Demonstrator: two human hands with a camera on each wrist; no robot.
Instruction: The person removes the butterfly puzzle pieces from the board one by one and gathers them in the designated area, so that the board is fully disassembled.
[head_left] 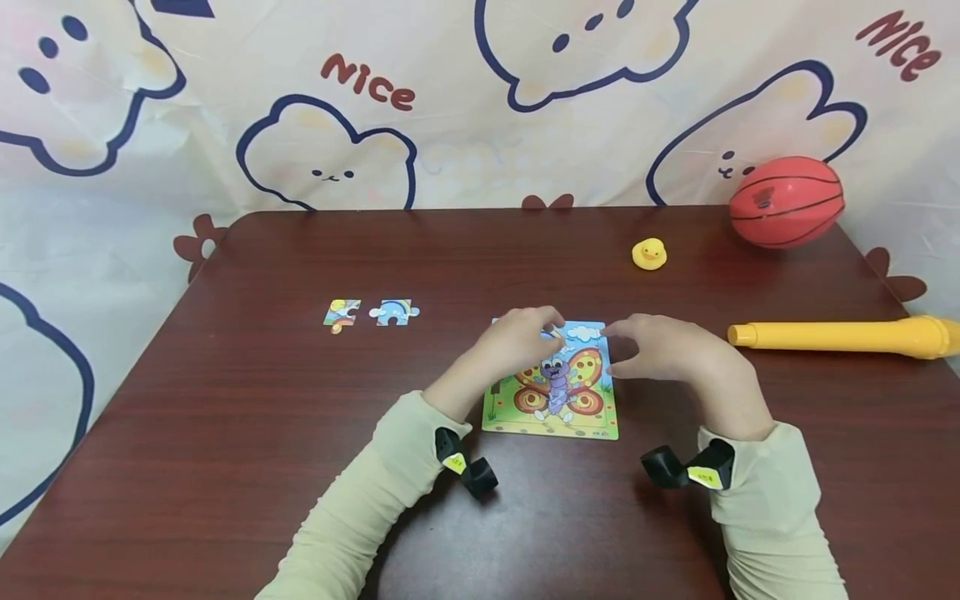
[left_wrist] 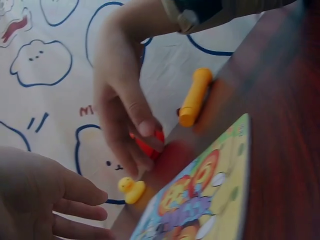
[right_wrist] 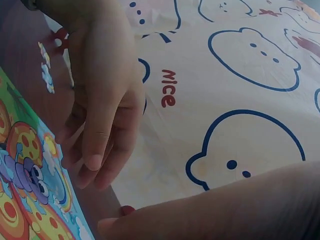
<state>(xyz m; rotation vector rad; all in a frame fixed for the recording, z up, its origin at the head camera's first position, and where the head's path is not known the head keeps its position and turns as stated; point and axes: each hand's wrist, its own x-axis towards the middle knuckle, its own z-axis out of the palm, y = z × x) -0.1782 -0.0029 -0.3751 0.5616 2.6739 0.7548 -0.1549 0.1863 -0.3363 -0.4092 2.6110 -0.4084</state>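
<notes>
A butterfly jigsaw puzzle (head_left: 557, 408) lies flat on the dark table in front of me. My left hand (head_left: 513, 343) is over its upper left part, fingers loosely bent and holding nothing that shows. At the upper right edge is my right hand (head_left: 669, 350), thumb and fingers spread apart with nothing between them. Whether either hand's fingertips touch the puzzle I cannot tell. Farther left lie two loose pieces, a yellow-and-blue puzzle piece (head_left: 342, 312) and a light blue puzzle piece (head_left: 393, 312).
A yellow rubber duck (head_left: 649, 254) and a red toy basketball (head_left: 786, 202) stand at the back right. Nearer, a yellow stick-shaped object (head_left: 832, 337) lies across the table's right side. Behind the table (head_left: 247, 467) hangs a printed cloth (head_left: 450, 158).
</notes>
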